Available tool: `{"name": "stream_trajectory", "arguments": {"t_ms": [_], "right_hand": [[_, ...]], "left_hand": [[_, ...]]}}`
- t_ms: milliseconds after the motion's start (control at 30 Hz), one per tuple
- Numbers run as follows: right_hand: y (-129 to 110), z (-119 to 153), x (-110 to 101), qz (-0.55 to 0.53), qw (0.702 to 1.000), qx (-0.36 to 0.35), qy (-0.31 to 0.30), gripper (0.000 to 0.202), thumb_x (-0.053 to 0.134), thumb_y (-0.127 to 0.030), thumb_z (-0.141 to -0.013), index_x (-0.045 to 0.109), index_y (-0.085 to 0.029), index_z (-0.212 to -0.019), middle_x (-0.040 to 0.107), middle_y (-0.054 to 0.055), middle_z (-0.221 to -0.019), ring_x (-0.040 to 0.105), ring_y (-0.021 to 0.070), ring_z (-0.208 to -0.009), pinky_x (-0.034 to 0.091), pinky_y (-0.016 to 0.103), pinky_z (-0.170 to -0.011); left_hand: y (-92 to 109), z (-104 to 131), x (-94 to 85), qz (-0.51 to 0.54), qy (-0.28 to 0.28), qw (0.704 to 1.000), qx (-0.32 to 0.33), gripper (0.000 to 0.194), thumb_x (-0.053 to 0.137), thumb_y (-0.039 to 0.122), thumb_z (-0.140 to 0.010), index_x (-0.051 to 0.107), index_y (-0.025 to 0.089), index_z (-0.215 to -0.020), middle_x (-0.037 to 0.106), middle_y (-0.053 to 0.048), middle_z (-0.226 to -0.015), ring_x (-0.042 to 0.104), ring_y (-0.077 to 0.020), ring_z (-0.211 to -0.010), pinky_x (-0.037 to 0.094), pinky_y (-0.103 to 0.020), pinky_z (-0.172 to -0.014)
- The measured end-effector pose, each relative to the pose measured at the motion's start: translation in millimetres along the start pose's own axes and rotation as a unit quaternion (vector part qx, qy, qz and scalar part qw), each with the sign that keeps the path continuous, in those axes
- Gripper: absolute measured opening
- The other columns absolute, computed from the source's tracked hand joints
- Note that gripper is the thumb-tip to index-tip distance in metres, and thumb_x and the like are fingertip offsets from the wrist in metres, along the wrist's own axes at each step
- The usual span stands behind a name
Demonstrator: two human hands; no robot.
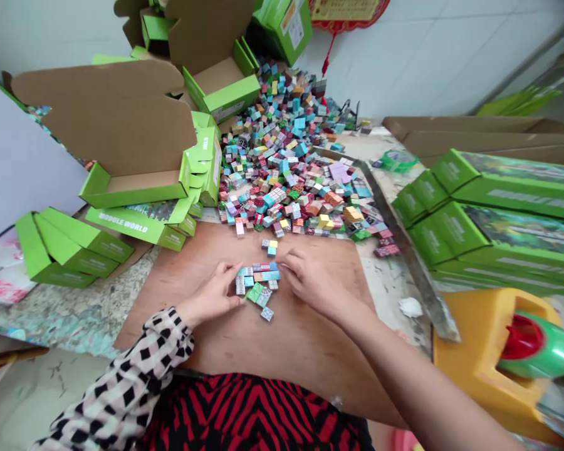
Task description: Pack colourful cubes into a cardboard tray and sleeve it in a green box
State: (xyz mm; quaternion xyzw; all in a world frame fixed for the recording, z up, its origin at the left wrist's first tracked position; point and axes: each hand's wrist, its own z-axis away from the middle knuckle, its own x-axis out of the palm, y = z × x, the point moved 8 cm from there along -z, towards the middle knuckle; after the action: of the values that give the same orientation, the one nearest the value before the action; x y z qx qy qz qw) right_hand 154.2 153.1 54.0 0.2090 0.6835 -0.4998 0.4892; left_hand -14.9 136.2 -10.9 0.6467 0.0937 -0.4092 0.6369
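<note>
A small cluster of printed cubes and blocks [258,275] lies on the brown board [310,351]. At its left edge is my left hand [216,293], thumb and fingers apart around the side of the cluster, touching it. My right hand [305,275] rests at the right edge, its fingertips bent together near the end of a blue block; whether they pinch anything is too small to tell. A few loose cubes [270,248] sit just above the cluster, and a grey patterned cube [267,314] lies below it.
Beyond the board spreads a large pile of colourful cubes [286,163]. Green boxes [136,222] stand at the left, one with its lid up. A metal bar [404,244], stacked green boxes [517,244] and a yellow tape dispenser [474,351] are at the right.
</note>
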Motion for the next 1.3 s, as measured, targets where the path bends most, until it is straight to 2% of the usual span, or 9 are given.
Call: {"name": "stream_trajectory", "arguments": {"t_ms": [100, 200, 300, 533, 633, 800, 933, 1100, 1300], "right_hand": [[-11.7, 22.7, 9.8, -0.008, 0.999, 0.001, -0.035, 0.019, 0.046, -0.026, -0.092, 0.063, -0.019, -0.088, 0.061, 0.004, -0.085, 0.057, 0.0161, -0.076, 0.042, 0.027, -0.069], [-20.8, 36.6, 23.0, -0.004, 1.0, -0.001, -0.029, 0.018, 0.046, -0.025, -0.092, 0.061, -0.02, -0.101, 0.06, 0.006, -0.097, 0.057, 0.0175, -0.084, 0.043, 0.028, -0.075], [-25.8, 37.9, 33.9, 0.035, 0.999, -0.003, -0.033, 0.024, 0.044, -0.021, -0.092, 0.06, -0.019, -0.11, 0.058, 0.009, -0.103, 0.055, 0.0196, -0.091, 0.043, 0.03, -0.08], [-35.3, 41.5, 50.9, 0.122, 0.991, -0.033, -0.053, 0.034, 0.04, -0.014, -0.091, 0.057, -0.013, -0.121, 0.06, 0.013, -0.104, 0.055, 0.023, -0.09, 0.043, 0.035, -0.081], [-37.1, 48.5, 51.6, 0.112, 0.993, -0.031, -0.03, 0.032, 0.041, -0.018, -0.093, 0.057, -0.014, -0.12, 0.062, 0.011, -0.099, 0.056, 0.022, -0.088, 0.044, 0.034, -0.079], [-30.1, 52.1, 44.3, 0.08, 0.996, 0.035, 0.012, 0.036, 0.05, -0.033, -0.09, 0.053, -0.016, -0.122, 0.059, 0.011, -0.107, 0.057, 0.0232, -0.092, 0.045, 0.034, -0.08], [-28.3, 48.8, 46.9, 0.091, 0.993, 0.069, 0.003, 0.044, 0.053, -0.039, -0.086, 0.052, -0.014, -0.122, 0.058, 0.012, -0.109, 0.057, 0.025, -0.094, 0.046, 0.035, -0.078], [-29.8, 46.8, 48.6, 0.098, 0.99, 0.098, 0.0, 0.041, 0.051, -0.038, -0.085, 0.054, -0.016, -0.12, 0.057, 0.011, -0.108, 0.058, 0.0247, -0.094, 0.046, 0.034, -0.077], [-33.6, 45.1, 48.3, 0.097, 0.991, 0.095, -0.012, 0.042, 0.051, -0.032, -0.083, 0.052, -0.016, -0.121, 0.055, 0.012, -0.11, 0.057, 0.024, -0.095, 0.044, 0.033, -0.078]], "left_hand": [[1.8, 0.7, -1.3, 0.01, -0.007, 1.0, 0.005, 0.073, 0.061, 0.027, -0.074, 0.034, 0.023, -0.142, 0.037, -0.01, -0.127, 0.048, -0.0225, -0.106, 0.045, -0.039, -0.094], [1.8, 0.9, -1.0, 0.017, -0.016, 1.0, -0.002, 0.077, 0.064, 0.031, -0.074, 0.032, 0.021, -0.143, 0.035, -0.011, -0.129, 0.05, -0.0221, -0.103, 0.047, -0.038, -0.09], [3.5, 0.5, 0.3, 0.013, -0.018, 1.0, 0.005, 0.081, 0.069, 0.033, -0.071, 0.032, 0.02, -0.143, 0.035, -0.011, -0.13, 0.047, -0.0253, -0.112, 0.043, -0.04, -0.097], [1.6, -0.4, 0.8, -0.023, 0.017, 0.999, 0.018, 0.06, 0.059, 0.028, -0.079, 0.042, 0.02, -0.137, 0.042, -0.01, -0.129, 0.044, -0.0257, -0.12, 0.036, -0.042, -0.106], [1.9, 0.3, 0.1, -0.026, 0.025, 0.999, 0.034, 0.059, 0.058, 0.029, -0.08, 0.042, 0.022, -0.137, 0.043, -0.01, -0.128, 0.045, -0.0252, -0.12, 0.036, -0.043, -0.106], [5.2, 3.8, -1.1, -0.046, 0.033, 0.997, 0.044, 0.063, 0.06, 0.032, -0.081, 0.039, 0.021, -0.139, 0.04, -0.012, -0.131, 0.042, -0.0273, -0.123, 0.035, -0.044, -0.106], [24.5, 10.0, -4.6, -0.118, 0.045, 0.99, 0.06, 0.059, 0.062, 0.029, -0.081, 0.043, 0.028, -0.137, 0.029, -0.012, -0.138, 0.032, -0.0311, -0.13, 0.035, -0.047, -0.106], [50.8, 12.1, 0.4, -0.252, 0.02, 0.962, 0.101, 0.05, 0.062, 0.027, -0.082, 0.05, 0.034, -0.13, 0.032, -0.009, -0.138, 0.036, -0.0317, -0.121, 0.036, -0.051, -0.101], [55.4, 9.1, 5.2, -0.309, 0.003, 0.944, 0.12, 0.048, 0.06, 0.027, -0.084, 0.049, 0.03, -0.131, 0.037, -0.01, -0.137, 0.04, -0.0286, -0.111, 0.041, -0.047, -0.094]]}}
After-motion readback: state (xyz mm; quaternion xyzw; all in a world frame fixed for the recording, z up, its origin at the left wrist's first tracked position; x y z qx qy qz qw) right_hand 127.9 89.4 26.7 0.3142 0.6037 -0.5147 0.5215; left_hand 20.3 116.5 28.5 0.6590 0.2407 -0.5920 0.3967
